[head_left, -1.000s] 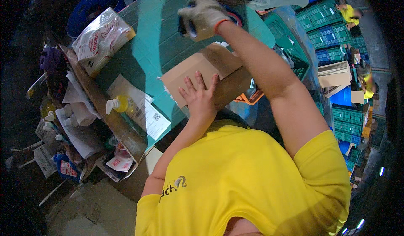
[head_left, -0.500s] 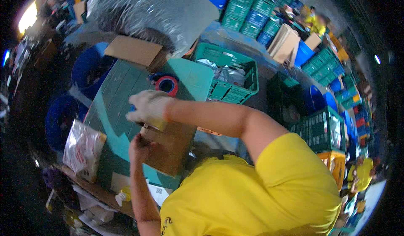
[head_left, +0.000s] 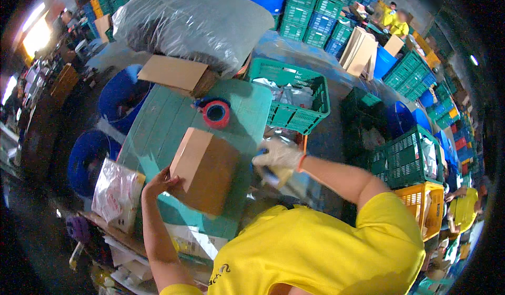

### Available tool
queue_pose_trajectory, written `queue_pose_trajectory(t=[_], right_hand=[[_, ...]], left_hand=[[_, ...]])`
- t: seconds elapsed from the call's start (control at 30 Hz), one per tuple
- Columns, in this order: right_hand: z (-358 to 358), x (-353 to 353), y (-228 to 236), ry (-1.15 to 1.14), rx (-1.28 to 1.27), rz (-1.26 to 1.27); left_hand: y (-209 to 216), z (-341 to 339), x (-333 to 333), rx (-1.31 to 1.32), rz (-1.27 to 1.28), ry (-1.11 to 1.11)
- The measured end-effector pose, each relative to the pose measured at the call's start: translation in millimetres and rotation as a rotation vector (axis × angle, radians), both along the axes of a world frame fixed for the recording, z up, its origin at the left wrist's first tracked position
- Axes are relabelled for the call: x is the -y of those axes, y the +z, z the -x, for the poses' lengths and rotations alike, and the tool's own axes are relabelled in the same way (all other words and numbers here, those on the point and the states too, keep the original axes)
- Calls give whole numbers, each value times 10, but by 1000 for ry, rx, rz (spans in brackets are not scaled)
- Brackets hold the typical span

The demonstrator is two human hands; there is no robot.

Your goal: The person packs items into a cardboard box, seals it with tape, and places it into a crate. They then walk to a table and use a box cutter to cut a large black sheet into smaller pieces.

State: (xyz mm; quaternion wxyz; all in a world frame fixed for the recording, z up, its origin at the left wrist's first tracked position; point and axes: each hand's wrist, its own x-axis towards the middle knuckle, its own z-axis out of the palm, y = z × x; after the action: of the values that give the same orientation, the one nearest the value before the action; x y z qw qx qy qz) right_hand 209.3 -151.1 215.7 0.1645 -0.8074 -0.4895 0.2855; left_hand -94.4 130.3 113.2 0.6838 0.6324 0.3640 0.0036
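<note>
On the tabletop [head_left: 164, 111], the left hand [head_left: 158, 183] grips the carton [head_left: 213, 175], best braced firmly; whether the blurred right hand [head_left: 277, 159] grips anything, I cannot tell.

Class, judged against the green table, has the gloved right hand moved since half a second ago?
Yes: rightward. The gloved right hand was over the green table; it now appears just past the table's right edge.

From afar I see a yellow short-sleeved shirt [head_left: 321, 250] with dark print [head_left: 220, 274], and a pale, orange-cuffed glove [head_left: 284, 155] on the right hand [head_left: 278, 161].
</note>
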Motion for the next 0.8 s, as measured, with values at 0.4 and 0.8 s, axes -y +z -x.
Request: queue_pose_trajectory(t=[0.4,0.8], right_hand=[[1326,-2316,4,411,245,-269],[1679,-2254,257,544,276,285]], left_hand=[[235,-567,2828,-469,-1318,230],[3,-422,2414,-255,-1060,457]])
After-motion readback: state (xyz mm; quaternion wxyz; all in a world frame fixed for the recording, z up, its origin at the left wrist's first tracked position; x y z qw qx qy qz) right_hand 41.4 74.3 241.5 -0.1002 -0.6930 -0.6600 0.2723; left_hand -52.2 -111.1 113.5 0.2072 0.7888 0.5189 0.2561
